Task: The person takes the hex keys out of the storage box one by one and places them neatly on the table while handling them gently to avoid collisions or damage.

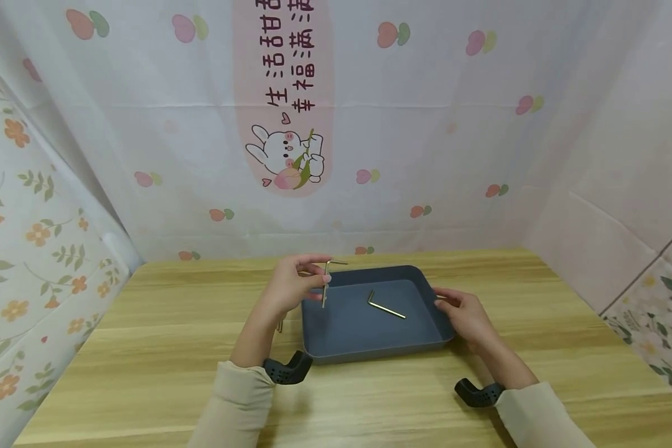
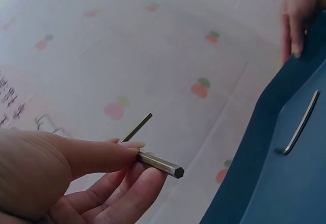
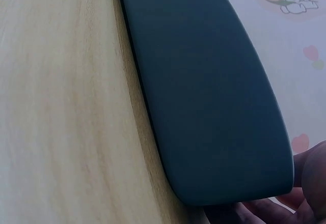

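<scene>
My left hand (image 1: 291, 285) pinches a brass-coloured hex key (image 1: 324, 295) between thumb and fingers, over the left side of a dark blue-grey tray (image 1: 344, 333). In the left wrist view the hex key's six-sided end (image 2: 178, 172) points away from the fingertips, its other arm rising behind the thumb. A second hex key (image 1: 389, 310) lies on the tray floor. My right hand (image 1: 469, 318) grips the tray's right wall, thumb at the rim. In the right wrist view its fingers (image 3: 267, 211) are partly hidden by the tray's corner.
Left of the tray, another thin brass-coloured piece (image 1: 280, 326) shows on the wooden table (image 1: 162, 348), partly covered by my left wrist. A printed curtain (image 1: 442, 155) hangs behind the table's far edge. Each wrist wears a black camera mount (image 1: 288, 369).
</scene>
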{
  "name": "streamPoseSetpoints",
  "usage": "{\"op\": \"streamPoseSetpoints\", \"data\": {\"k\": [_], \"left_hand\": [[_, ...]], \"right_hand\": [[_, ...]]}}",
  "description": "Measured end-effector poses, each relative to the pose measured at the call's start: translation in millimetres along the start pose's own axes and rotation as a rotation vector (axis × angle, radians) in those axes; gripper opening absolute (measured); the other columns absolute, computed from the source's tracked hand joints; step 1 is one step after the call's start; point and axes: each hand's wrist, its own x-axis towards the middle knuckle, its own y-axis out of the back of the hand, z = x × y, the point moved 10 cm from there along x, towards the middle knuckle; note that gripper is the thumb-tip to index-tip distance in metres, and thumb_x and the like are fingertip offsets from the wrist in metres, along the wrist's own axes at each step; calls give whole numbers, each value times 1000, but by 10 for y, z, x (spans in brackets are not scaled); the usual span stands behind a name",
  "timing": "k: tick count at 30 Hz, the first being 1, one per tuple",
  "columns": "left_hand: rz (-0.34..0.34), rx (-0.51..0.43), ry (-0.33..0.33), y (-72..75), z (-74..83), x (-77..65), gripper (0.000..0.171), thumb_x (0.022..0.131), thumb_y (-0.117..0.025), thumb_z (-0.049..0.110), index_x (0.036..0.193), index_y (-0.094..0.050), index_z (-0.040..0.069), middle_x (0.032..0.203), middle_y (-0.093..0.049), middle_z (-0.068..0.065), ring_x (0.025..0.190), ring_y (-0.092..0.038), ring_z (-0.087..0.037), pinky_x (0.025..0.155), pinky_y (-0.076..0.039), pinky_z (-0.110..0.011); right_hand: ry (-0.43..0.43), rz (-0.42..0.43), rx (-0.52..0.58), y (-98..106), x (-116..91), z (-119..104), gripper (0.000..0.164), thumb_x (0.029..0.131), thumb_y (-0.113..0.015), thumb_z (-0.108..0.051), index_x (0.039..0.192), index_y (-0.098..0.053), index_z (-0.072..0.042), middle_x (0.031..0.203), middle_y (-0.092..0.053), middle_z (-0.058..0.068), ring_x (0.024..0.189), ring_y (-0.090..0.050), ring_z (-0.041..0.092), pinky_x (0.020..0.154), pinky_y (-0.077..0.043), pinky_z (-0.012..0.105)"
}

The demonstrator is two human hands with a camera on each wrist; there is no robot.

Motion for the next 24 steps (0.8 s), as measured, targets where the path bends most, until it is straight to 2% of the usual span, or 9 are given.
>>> {"op": "streamPoseSetpoints", "data": {"k": [5, 15, 20, 24], "left_hand": [[34, 14, 46, 202, -110, -1, 42, 95, -68, 4, 137, -64, 10, 107, -62, -12, 88, -69, -19, 73, -64, -37], [120, 54, 121, 597, -436, -9, 43, 97, -63, 1, 139, -60, 3, 106, -59, -13, 88, -67, -19, 74, -64, -33], [148, 63, 158, 708, -586, -15, 42, 98, -62, 0, 140, -58, 0, 107, -60, -15, 92, -70, -24, 68, -62, -27], [158, 78, 185, 766, -696, -5, 42, 97, -60, -4, 139, -58, -2, 108, -64, -19, 89, -69, -22, 64, -61, -26]], "right_hand": [[-5, -4, 5, -11, -12, 9, 42, 105, -51, -9, 145, -51, 3, 144, -55, 28, 131, -54, 37, 90, -51, 20], [-8, -5, 4, -13, 5, 18, 42, 105, -51, -10, 145, -52, 3, 143, -55, 29, 128, -56, 36, 87, -52, 20], [-9, -4, 10, -11, 2, 14, 42, 105, -51, -10, 145, -51, 3, 144, -55, 29, 129, -56, 36, 86, -51, 18], [-10, -2, 10, 0, -6, 6, 42, 105, -52, -10, 145, -51, 4, 143, -55, 29, 128, -56, 36, 87, -51, 19]]}}
